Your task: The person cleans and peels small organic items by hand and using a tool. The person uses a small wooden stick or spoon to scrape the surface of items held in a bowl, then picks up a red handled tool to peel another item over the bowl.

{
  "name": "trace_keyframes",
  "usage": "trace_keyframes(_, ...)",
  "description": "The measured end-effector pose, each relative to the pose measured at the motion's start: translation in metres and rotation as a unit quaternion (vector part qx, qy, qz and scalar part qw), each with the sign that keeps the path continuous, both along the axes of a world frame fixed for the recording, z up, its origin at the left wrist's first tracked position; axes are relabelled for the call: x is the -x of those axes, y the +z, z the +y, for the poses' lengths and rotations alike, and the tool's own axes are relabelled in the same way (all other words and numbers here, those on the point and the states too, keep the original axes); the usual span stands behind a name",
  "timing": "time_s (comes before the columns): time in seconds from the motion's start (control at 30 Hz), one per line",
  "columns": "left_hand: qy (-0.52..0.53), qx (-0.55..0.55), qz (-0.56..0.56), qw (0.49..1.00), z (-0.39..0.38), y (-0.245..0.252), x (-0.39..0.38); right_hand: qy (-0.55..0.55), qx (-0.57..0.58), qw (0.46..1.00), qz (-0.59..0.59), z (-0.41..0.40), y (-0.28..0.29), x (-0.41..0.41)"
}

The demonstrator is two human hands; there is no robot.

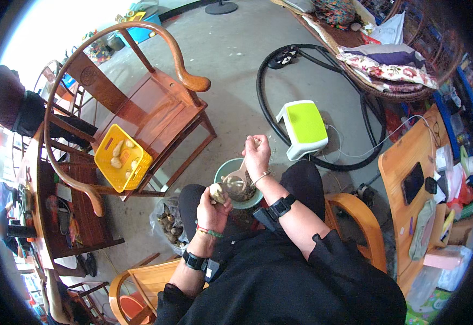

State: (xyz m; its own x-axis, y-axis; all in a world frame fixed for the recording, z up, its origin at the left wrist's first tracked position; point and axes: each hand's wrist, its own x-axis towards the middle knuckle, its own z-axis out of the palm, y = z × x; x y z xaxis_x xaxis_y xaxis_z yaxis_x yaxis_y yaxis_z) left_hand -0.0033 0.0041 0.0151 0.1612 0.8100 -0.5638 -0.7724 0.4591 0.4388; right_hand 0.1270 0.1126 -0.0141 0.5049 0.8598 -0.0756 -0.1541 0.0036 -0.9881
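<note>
My left hand (213, 211) holds a tuber (219, 192), pale and partly peeled with brown patches, at the left rim of a light green basin (249, 205). My right hand (257, 156) is closed around the handle of a pale spoon-like utensil (239, 175), whose broad end hangs over the basin. Dark peelings and murky contents lie in the basin, between my knees. Beside my left leg, a clear plastic bag (155, 217) holds several dark, unpeeled tubers (171, 227). A yellow plastic basket (116, 178) on the chair seat contains several peeled tubers (117, 148).
The basket stands on a wooden armchair (159, 105) at front left. A green-and-white step stool (306, 122) and a black hose (260, 89) lie ahead right. At right, a wooden board (394, 162) carries a phone (413, 183). Other people (11, 101) are at the left edge.
</note>
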Motion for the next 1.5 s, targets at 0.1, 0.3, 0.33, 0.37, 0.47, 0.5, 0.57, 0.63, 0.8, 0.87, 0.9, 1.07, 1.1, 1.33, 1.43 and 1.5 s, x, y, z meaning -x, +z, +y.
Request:
trace_keyframes(0.1,-0.006,0.007,-0.019,1.0,0.002,0.0,0.0,0.009,-0.012,1.0,0.009,-0.004,0.009,0.003)
trace_keyframes(0.3,0.017,0.093,0.045,0.995,0.004,-0.003,-0.006,0.085,-0.036,0.996,0.013,-0.021,0.031,0.026)
trace_keyframes(0.33,0.001,0.067,0.038,0.997,0.004,-0.005,-0.005,0.077,-0.027,0.997,0.01,-0.02,0.029,0.026)
trace_keyframes(0.37,-0.015,0.042,0.031,0.999,0.004,-0.007,-0.004,0.068,-0.019,0.997,0.006,-0.017,0.027,0.026)
trace_keyframes(0.47,-0.058,0.001,-0.002,0.998,0.002,-0.015,0.001,0.037,-0.035,0.998,-0.02,-0.008,0.025,0.011)
trace_keyframes(0.5,-0.058,0.001,-0.003,0.998,0.002,-0.014,0.0,0.034,-0.035,0.999,-0.014,-0.006,0.025,0.008)
trace_keyframes(0.57,-0.057,-0.007,0.011,0.998,0.002,-0.01,-0.002,0.044,-0.033,0.998,0.001,-0.008,0.026,0.01)
trace_keyframes(0.63,-0.026,0.02,0.027,0.999,0.003,-0.005,-0.007,0.069,-0.06,0.996,0.006,-0.014,0.023,0.019)
trace_keyframes(0.8,-0.023,0.089,0.048,0.995,0.002,-0.012,-0.005,0.034,-0.04,0.998,-0.026,-0.008,0.013,0.023)
trace_keyframes(0.87,-0.053,0.043,0.045,0.997,-0.002,-0.012,-0.005,-0.005,-0.056,0.993,-0.106,0.007,-0.001,0.005)
trace_keyframes(0.9,-0.075,0.001,0.043,0.996,-0.005,-0.008,-0.005,-0.022,-0.066,0.986,-0.155,0.012,-0.002,0.0)
trace_keyframes(1.07,-0.055,0.065,0.061,0.995,0.003,-0.009,-0.001,0.019,-0.027,0.999,0.024,-0.005,0.022,0.011)
trace_keyframes(1.1,-0.056,0.066,0.061,0.994,0.003,-0.008,-0.003,0.038,-0.039,0.998,0.034,-0.011,0.023,0.016)
trace_keyframes(1.33,-0.059,0.039,0.075,0.995,-0.003,-0.011,-0.006,-0.038,-0.056,0.978,-0.197,0.007,-0.007,-0.002)
trace_keyframes(1.43,-0.064,0.015,0.083,0.994,-0.003,-0.011,-0.002,-0.005,-0.008,0.999,-0.041,0.007,-0.001,-0.003)
trace_keyframes(1.5,-0.048,0.053,0.118,0.99,0.0,-0.007,-0.005,0.014,-0.026,0.999,0.016,-0.005,0.018,0.009)
